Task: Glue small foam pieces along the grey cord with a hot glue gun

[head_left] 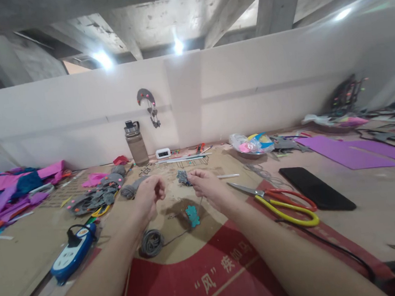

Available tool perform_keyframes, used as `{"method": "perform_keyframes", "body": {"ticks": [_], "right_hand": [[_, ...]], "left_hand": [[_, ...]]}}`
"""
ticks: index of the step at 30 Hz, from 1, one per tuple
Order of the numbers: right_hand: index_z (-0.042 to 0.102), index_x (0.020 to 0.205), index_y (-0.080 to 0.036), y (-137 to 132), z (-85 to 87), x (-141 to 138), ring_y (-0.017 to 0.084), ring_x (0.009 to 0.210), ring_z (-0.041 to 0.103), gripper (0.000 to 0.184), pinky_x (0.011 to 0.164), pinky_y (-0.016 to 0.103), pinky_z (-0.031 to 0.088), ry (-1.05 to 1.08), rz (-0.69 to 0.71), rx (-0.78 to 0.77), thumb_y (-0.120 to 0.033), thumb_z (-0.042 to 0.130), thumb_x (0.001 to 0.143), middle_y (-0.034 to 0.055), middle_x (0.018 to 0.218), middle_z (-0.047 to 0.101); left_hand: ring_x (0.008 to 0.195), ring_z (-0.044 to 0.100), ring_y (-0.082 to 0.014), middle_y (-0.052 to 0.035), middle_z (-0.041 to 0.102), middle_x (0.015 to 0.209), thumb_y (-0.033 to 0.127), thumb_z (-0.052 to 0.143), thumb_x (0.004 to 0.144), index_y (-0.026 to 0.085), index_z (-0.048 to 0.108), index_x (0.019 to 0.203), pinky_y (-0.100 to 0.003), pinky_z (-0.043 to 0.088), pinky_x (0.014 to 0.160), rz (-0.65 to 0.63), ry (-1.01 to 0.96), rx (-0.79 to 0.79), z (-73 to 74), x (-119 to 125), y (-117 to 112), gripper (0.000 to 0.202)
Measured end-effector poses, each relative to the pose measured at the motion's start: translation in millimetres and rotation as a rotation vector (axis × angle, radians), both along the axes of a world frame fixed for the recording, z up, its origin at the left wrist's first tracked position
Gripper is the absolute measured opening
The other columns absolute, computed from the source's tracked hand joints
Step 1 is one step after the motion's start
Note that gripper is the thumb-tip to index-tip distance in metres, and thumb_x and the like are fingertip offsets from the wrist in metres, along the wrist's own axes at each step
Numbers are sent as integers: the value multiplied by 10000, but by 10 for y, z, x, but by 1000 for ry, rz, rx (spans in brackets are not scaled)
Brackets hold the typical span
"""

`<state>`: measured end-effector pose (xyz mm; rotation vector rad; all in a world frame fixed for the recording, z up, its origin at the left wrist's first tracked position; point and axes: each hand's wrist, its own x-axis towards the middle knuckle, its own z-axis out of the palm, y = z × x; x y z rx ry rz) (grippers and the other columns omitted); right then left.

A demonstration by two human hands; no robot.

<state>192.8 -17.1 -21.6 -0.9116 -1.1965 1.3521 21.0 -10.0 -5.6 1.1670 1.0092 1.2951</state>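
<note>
My right hand point(207, 187) pinches a small grey felt piece point(183, 178) between thumb and fingers, raised above the cardboard. A little to the left, my left hand point(149, 197) is closed with curled fingers; whatever may be in them is too small to make out. Below and between the hands is a teal felt piece point(192, 216) with a wavy outline. A grey cord runs from near it to a coiled grey roll point(152, 243) by my left wrist. A short bit of cord also shows below my right hand.
Right of my right arm lie open scissors point(284, 202) and a black phone point(316, 188). A blue-and-white power strip point(75, 252) sits at left, near a heap of grey felt pieces point(98, 193). Behind stand a bottle point(136, 145) and a plastic-wrapped dish point(251, 144).
</note>
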Motion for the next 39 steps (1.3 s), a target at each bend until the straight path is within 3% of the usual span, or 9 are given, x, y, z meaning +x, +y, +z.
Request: {"method": "perform_keyframes", "body": {"ticks": [4, 9, 14, 17, 22, 27, 32, 35, 39], "right_hand": [[452, 665, -190, -5, -10, -3, 51, 430, 231, 233, 418, 200, 185, -54, -57, 17, -391, 565, 701, -91, 508, 292], [451, 652, -190, -27, 11, -12, 59, 453, 257, 214, 437, 202, 212, -135, -91, 26, -378, 538, 708, -78, 530, 314], [469, 650, -193, -27, 0, -27, 75, 466, 286, 184, 461, 219, 240, -198, -130, 62, -358, 520, 714, -73, 521, 330], [482, 653, -196, -21, -22, -36, 82, 463, 300, 184, 473, 229, 261, -233, -148, 89, -361, 513, 726, -72, 510, 346], [496, 664, -197, -11, -57, -46, 87, 469, 325, 180, 490, 235, 284, -273, -149, 122, -357, 500, 745, -66, 524, 379], [486, 662, -200, -5, -102, -55, 95, 479, 356, 166, 494, 236, 294, -299, -166, 117, -339, 501, 753, -62, 520, 397], [502, 648, -199, -36, -110, -92, 109, 523, 401, 156, 520, 241, 315, -350, -116, 110, -315, 510, 752, -45, 541, 442], [544, 721, -190, -78, -78, -109, 118, 609, 447, 95, 583, 248, 359, -353, -86, 150, -286, 542, 730, -22, 663, 513], [566, 916, -186, -136, -8, -83, 153, 809, 498, 202, 736, 285, 397, -363, -194, 256, -257, 561, 727, 32, 906, 579]], "left_hand": [[345, 229, -35, 72, 350, 449, 227, 477, 652, 178, 353, 540, -171, 179, 340, -32, 26, -26, -13, -18, 12, 174], [355, 196, -41, 81, 280, 438, 255, 495, 683, 186, 334, 528, -174, 174, 336, -30, 81, 25, -58, -6, 11, 235], [376, 259, -53, 68, 329, 458, 358, 527, 752, 186, 365, 534, -186, 251, 359, -93, 80, 54, -109, 15, -1, 321], [413, 366, -69, 38, 433, 496, 449, 530, 772, 172, 466, 554, -210, 343, 418, -104, 114, 35, -147, 26, 9, 358], [602, 533, -109, -9, 583, 673, 397, 685, 670, 146, 636, 816, -224, 439, 552, -144, 100, 7, -143, 61, 16, 294], [623, 547, -108, -22, 594, 707, 427, 712, 639, 128, 644, 843, -219, 449, 563, -201, 16, -24, -87, 115, -35, 368], [539, 514, -85, -6, 592, 672, 407, 717, 637, 137, 637, 817, -202, 412, 488, -184, 105, -12, -144, 105, -22, 334], [486, 477, -77, 11, 560, 585, 420, 703, 647, 136, 625, 754, -196, 385, 456, -141, 164, -1, -181, 76, 8, 313], [491, 474, -75, 17, 551, 580, 422, 689, 663, 142, 612, 744, -188, 379, 456, -98, 177, 0, -174, 57, 18, 302]]}}
